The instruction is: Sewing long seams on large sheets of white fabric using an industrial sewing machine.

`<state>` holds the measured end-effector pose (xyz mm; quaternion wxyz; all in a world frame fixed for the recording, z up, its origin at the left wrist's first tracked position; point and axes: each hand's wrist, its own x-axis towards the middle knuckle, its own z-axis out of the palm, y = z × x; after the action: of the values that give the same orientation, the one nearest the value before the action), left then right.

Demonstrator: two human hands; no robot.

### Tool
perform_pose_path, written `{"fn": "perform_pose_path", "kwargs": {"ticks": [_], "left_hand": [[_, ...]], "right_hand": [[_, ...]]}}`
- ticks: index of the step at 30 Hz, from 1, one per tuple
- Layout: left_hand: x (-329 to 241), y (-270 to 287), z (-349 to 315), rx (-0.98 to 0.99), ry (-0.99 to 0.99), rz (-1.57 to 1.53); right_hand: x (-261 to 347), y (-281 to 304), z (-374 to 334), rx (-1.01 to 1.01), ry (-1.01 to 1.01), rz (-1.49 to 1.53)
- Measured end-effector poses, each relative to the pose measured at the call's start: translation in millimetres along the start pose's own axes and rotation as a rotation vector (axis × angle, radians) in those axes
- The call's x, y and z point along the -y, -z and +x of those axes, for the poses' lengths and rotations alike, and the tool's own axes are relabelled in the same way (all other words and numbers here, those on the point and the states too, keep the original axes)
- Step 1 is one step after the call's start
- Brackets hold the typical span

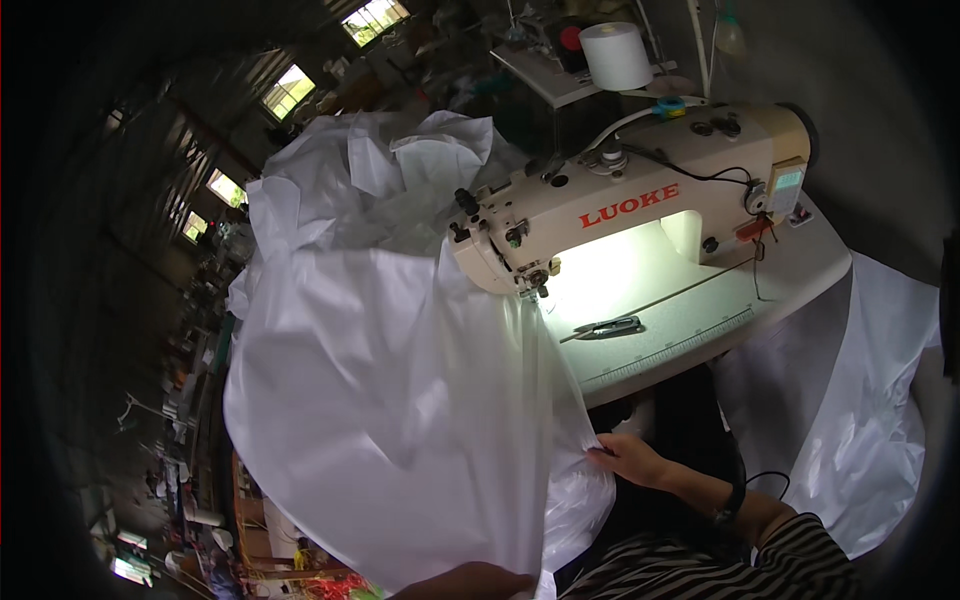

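Note:
A large white plastic-looking sheet (370, 390) hangs in folds over the near left side of the sewing machine (640, 190), and its upper edge runs under the needle area. My right hand (632, 461) is closed on the sheet's right edge, below the machine bed (690, 320). At the bottom of the view my left hand (470, 581) lies against the sheet's lower part; its fingers are too dark and cut off to make out. A pair of thread snips (612, 327) rests on the lit bed, apart from both hands.
A white thread cone (614, 57) stands behind the machine. More white sheeting (860, 420) hangs at the right, and a crumpled heap (380, 170) of it lies beyond the machine head. Dim workshop clutter and small bright windows (290, 91) fill the left.

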<state>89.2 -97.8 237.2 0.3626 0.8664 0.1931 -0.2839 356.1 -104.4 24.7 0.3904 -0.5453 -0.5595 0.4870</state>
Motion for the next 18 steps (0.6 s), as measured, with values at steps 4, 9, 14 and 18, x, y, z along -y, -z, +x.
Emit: {"fn": "perform_pose_path", "kwargs": {"ticks": [4,9,14,18], "left_hand": [[36,-42,66,0.148,-0.024,-0.276],[7,-42,113,0.268,-0.129,-0.166],[49,7,137,-0.481,-0.339,0.479],[147,61,76,-0.982,0.579,0.654]], "right_hand": [[26,26,-26,-0.289,0.154,-0.376],[46,17,-53,0.131,-0.069,-0.272],[28,-8,-53,0.194,-0.060,-0.361],[19,0,-68,0.241,-0.128,-0.078]]}}
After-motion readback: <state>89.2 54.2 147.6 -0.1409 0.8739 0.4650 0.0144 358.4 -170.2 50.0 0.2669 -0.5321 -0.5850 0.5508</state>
